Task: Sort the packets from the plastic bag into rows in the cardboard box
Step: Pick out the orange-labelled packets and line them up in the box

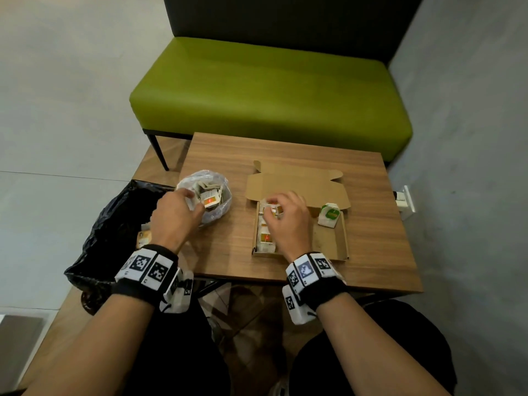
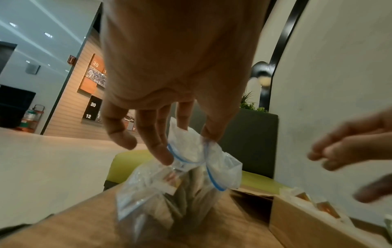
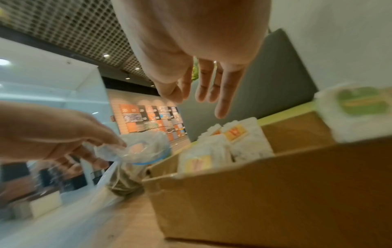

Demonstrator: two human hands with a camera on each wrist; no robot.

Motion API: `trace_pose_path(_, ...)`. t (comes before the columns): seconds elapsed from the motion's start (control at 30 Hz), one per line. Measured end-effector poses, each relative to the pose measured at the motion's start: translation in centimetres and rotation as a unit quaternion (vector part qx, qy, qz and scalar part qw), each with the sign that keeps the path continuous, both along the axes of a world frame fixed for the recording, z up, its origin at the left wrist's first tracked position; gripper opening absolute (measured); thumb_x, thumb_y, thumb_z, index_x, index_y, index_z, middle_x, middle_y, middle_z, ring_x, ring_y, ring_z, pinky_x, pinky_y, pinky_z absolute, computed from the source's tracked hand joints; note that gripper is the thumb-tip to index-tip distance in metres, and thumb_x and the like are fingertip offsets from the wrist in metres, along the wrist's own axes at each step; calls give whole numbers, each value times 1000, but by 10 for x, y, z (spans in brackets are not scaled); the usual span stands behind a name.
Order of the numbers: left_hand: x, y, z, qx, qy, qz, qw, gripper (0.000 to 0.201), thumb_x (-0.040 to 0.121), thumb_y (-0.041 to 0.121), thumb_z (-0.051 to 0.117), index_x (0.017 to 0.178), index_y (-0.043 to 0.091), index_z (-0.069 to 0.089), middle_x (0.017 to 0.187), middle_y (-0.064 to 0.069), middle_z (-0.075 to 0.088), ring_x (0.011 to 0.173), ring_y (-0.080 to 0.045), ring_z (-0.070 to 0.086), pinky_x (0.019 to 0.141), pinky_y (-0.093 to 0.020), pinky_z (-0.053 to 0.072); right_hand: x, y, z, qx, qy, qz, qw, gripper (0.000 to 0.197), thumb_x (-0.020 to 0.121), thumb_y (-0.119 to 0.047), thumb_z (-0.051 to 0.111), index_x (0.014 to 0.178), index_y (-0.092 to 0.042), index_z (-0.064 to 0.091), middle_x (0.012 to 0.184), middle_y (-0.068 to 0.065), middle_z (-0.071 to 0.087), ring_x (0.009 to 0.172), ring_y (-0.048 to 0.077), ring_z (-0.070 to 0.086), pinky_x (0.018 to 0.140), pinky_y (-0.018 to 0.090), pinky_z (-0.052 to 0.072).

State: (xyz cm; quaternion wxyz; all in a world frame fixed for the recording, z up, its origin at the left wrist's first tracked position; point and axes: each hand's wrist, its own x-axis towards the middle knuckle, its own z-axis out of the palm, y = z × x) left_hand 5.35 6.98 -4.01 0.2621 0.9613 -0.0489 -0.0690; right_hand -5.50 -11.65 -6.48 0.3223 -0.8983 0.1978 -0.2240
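Nearest us, our right hand [image 1: 287, 221] hangs over the left side of the cardboard box [image 1: 331, 241], fingers loose and straight in the right wrist view, holding nothing that we can make out; the head view blurs its fingertips. Under it a row of orange-labelled packets [image 3: 212, 156] runs along the box's left wall, and one green-labelled packet [image 1: 330, 214] leans at the box's far right corner. To the left, our left hand [image 1: 174, 215] pinches the rim of the plastic bag [image 2: 191, 167] by its blue zip strip, thumb and fingers gathered on the film. The bag stands on the wooden table [image 1: 380, 212], still holding packets, one orange-labelled one [image 1: 210, 201] on top. A black bin bag [image 1: 114, 224] sits beside the table's left edge, and beyond the table stands a green bench [image 1: 271, 90]
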Motion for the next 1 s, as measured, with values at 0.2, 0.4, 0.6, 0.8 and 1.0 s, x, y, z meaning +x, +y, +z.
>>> trace_pose_path(0.2,-12,-1,-2,-34,2,-22,999,51,85,26,69,131,6,60,130,-15,63,122,-32,57,98,-43,47,36,42,13,-121,54,125,983,16,87,-28,70,102,-23,75,142,6,50,131,26,39,89,39,50)
trace_pose_path(0.4,-16,5,-2,-39,-4,-34,999,50,84,23,68,131,7,60,130,-13,63,119,-30,59,97,-39,48,59,61,18,-237,210,167,934,21,88,-32,68,107,-27,73,155,10,31,138,32,26,108,56,33)
trace_pose_path(0.6,-19,8,-7,-26,-7,-70,997,56,81,23,71,134,8,57,133,-11,60,124,-28,55,102,-38,44,71,73,14,-263,312,188,893,28,84,-36,72,109,-22,71,160,12,20,144,39,16,110,67,27)
trace_pose_path(0.8,-17,12,-6,-8,0,-93,996,58,80,19,74,134,8,57,134,-11,61,125,-28,55,104,-37,42,72,70,12,-242,273,161,917,24,90,-38,65,105,-21,72,156,11,29,138,35,28,107,65,30)
trace_pose_path(1.0,-16,13,-2,-3,-2,-103,995,57,78,15,73,133,7,58,134,-12,61,125,-28,55,104,-36,42,73,67,2,-221,246,152,931,23,94,-32,59,109,-19,71,153,12,35,136,35,33,107,64,33)
